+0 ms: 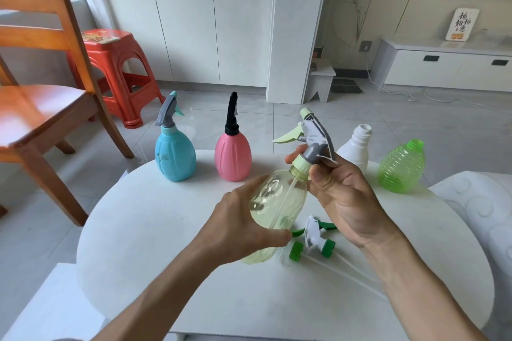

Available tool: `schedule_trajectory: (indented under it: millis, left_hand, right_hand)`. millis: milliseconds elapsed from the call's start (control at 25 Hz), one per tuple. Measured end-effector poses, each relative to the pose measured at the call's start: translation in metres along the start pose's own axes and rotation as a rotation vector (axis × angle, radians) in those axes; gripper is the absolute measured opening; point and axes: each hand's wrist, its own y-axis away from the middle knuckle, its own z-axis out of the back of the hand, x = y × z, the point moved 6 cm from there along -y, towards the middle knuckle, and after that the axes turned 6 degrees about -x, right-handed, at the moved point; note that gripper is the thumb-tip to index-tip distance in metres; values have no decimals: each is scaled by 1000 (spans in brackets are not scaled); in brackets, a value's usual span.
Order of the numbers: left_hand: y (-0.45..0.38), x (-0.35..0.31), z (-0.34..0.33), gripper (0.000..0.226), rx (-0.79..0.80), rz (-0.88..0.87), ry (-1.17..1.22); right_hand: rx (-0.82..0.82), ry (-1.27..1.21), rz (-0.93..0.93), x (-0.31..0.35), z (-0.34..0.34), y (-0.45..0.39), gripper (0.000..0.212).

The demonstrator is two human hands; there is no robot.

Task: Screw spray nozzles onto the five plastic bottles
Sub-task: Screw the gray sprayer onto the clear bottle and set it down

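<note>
Both hands (279, 207) around yellow bottle (277, 202)

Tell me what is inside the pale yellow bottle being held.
Through the pale yellow bottle a thin clear dip tube runs down from the grey and pale green nozzle. The left hand covers the lower body, so the tube's end cannot be seen.

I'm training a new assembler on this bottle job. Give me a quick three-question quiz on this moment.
1. True or false: the pink bottle already wears a nozzle.
2. Which standing bottles lack nozzles? A) blue and pink B) white and green
3. What does the left hand grip?

Key
1. True; its nozzle is black.
2. B: the white bottle and green bottle have open necks.
3. The pale yellow bottle; the right hand holds its nozzle.
</note>
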Motion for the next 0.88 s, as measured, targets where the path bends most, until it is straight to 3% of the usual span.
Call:
schedule_trajectory:
  millis: [80, 280, 400, 560, 760, 880]
  left_hand:
    - [1, -2, 2, 95, 15, 6, 8]
    - [6, -6, -9, 57, 398, 66, 345]
    - [9, -4, -13, 49, 466, 89, 440]
    - [6, -2, -16, 45, 459, 112, 481]
    - [5, -4, -14, 41, 412, 116, 436]
    - [4, 4, -10, 61, 239, 151, 235]
  right_hand:
    - [36, -25, -31, -2, -2, 0, 30]
    - [150, -102, -85, -1, -9, 1, 32]
    - [133, -54, -52, 1, -7, 1, 32]
    - [53, 27, 2, 2, 0, 1, 26]
    - [52, 43, -45, -4, 2, 1, 34]
    - [-15, 87, -32, -5, 6, -1, 32]
